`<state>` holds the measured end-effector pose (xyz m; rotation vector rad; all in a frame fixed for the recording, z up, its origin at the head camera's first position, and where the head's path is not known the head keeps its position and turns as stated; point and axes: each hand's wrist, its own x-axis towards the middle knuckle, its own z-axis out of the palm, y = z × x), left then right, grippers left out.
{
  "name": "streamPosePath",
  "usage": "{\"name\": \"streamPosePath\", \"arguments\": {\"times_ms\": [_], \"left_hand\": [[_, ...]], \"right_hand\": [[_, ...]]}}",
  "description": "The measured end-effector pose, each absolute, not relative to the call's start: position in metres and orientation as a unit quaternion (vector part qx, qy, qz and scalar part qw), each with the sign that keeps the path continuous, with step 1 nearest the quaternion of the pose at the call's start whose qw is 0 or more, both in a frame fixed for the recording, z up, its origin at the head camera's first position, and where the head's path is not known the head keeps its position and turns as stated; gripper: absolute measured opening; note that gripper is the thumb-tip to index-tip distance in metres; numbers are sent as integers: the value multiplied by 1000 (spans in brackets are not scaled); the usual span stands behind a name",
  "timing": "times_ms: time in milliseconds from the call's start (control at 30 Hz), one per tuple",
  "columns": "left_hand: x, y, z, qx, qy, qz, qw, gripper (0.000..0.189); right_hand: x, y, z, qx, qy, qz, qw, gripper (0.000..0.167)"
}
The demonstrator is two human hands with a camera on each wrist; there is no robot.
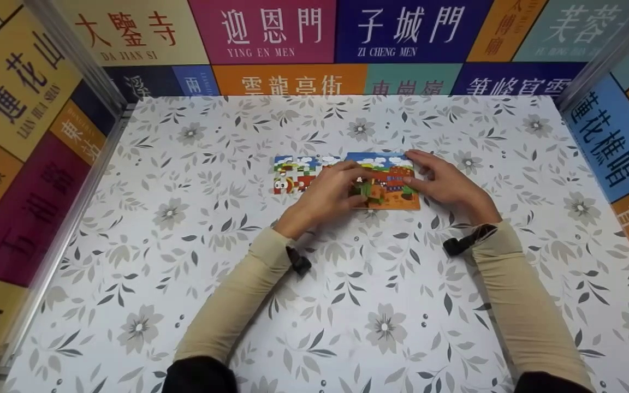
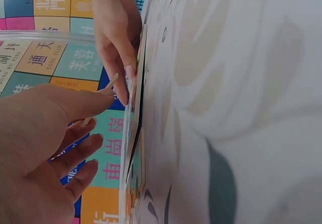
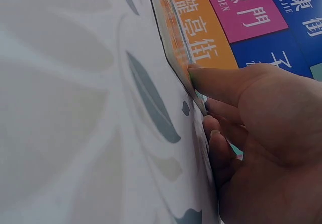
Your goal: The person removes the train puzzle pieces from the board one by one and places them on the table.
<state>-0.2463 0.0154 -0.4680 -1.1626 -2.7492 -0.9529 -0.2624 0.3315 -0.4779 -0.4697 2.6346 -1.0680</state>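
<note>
A colourful puzzle board [image 1: 391, 199] with a picture of sky, clouds and brown ground lies flat on the table. Over its left part hovers my left hand [image 1: 328, 191]. The left wrist view shows its thumb and fingers pinching a small, thin puzzle piece [image 2: 114, 80], seen edge-on. My right hand [image 1: 448, 177] rests at the board's right side, its thumb on the edge and its index finger by the top right corner. Loose puzzle pieces [image 1: 292, 177] lie left of the board, some hidden behind the left hand.
The table [image 1: 369, 273] is covered in a white cloth with grey leaves and flowers. Panels with coloured blocks of lettering [image 1: 271, 33] stand behind it and along both sides. A dark wrist strap mount [image 1: 459, 245] sits at each cuff.
</note>
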Motion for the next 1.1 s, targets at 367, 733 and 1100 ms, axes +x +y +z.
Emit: {"name": "streamPosePath", "arguments": {"times_ms": [367, 733, 1100], "left_hand": [[-246, -13, -465, -349, -878, -326, 11, 42], [-249, -39, -467, -334, -877, -345, 25, 42], [-250, -60, -470, -324, -870, -370, 28, 46]], "right_hand": [[-263, 330, -478, -147, 910, -363, 136, 72], [-263, 330, -479, -128, 909, -370, 143, 71], [-263, 330, -478, -142, 907, -371, 141, 74]]}}
